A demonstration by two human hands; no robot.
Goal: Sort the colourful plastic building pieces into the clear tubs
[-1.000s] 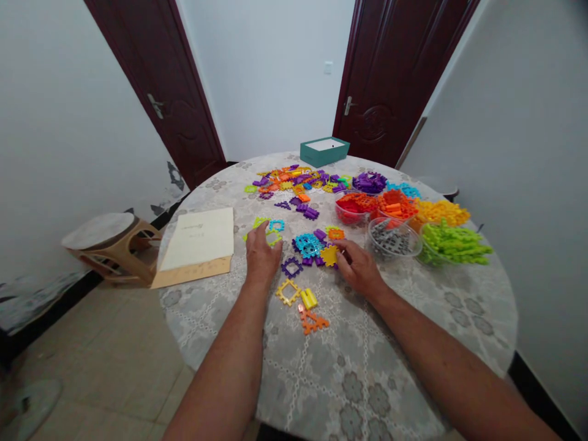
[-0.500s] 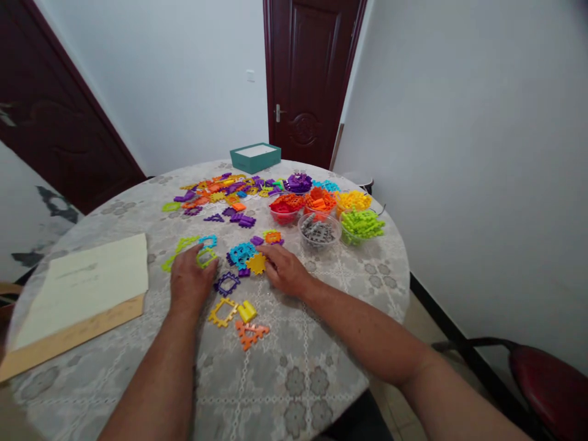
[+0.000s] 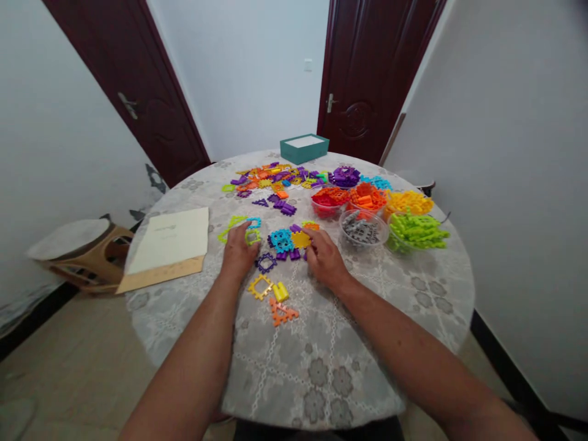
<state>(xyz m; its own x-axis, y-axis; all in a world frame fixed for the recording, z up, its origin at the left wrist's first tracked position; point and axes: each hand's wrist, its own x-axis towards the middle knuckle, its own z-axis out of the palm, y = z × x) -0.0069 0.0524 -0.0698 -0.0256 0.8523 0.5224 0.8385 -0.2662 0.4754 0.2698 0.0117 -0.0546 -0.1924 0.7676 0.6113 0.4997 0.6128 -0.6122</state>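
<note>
A: How far along?
B: Part grouped, part loose, I'd say. Clear bowls [image 3: 364, 245] on the right of the tabletop [image 3: 349, 324] hold pieces mostly by colour: grey, lime, yellow, red. Mixed pile [image 3: 271, 177] at the far side, ungrouped.
A: Hands?
B: Right hand [image 3: 325, 257] pinches the yellow piece [image 3: 301, 239] at its right edge, near mid-tabletop, by the blue piece [image 3: 281, 241]. Left hand [image 3: 237, 250] half curled, thumb apart from fingers, at the lime square [image 3: 253, 231]. Can't tell if it's gripping.
A: Other stuff?
B: Orange triangle [image 3: 281, 313] loose near the person. Paper [image 3: 169, 239] on the left, green box [image 3: 304, 150] at the back.
A: Anything in the way?
B: Purple pieces [image 3: 294, 255] crowd the yellow one; paper and box sit well apart.
</note>
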